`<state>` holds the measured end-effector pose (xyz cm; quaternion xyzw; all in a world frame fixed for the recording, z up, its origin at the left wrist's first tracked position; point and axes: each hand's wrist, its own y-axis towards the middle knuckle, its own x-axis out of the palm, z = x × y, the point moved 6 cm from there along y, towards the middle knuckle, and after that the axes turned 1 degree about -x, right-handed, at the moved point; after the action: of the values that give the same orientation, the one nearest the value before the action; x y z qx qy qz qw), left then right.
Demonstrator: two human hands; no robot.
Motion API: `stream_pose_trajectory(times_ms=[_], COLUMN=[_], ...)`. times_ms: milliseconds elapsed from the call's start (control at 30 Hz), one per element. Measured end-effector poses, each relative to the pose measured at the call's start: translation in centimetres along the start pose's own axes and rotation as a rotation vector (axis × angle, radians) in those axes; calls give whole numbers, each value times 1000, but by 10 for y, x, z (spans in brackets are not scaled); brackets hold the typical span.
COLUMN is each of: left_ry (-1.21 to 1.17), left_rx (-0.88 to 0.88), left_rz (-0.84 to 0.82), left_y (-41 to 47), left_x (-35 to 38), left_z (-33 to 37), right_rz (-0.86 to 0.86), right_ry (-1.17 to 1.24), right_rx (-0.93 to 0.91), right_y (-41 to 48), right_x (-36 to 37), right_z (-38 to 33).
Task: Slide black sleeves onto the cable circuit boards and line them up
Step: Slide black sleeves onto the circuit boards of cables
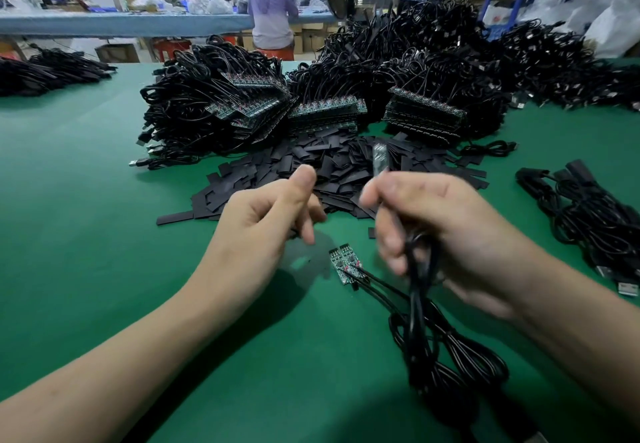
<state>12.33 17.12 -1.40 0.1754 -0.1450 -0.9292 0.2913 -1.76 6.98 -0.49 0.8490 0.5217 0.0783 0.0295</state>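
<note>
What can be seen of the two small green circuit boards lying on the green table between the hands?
The two small green circuit boards are narrow strips with dark components and red spots at the near end, where a black cable leaves each toward the lower right. They lie flat on the green table, side by side, with no black sleeve on them. Neither the left hand nor the right hand, which grips a black cable bundle, touches them.

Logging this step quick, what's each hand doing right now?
Left hand: fingers curled, nothing visible inside; cannot tell.
Right hand: grips a black cable, its blurred circuit board sticking up.
</note>
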Motion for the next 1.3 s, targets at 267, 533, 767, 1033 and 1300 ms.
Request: stream_pose_trajectory(times_ms=[267,533,767,1033,1300], left_ry=[623,1008,1069,987,895], left_rx=[127,264,370,296,219], left_rz=[-247,-391,-375,-380,-400], left_y=[4,29,35,29,28], left_x=[33,78,75,71,69], left_z=[6,7,8,9,4], right_rz=[49,54,195,234,263], right_ry=[-183,-470,-651,-759,-765], right_rx=[297,284,143,83,24], right_y=[0,0,6,7,7], right_x=[-62,-67,-63,-63,-63], right_z=[1,14,20,18,16])
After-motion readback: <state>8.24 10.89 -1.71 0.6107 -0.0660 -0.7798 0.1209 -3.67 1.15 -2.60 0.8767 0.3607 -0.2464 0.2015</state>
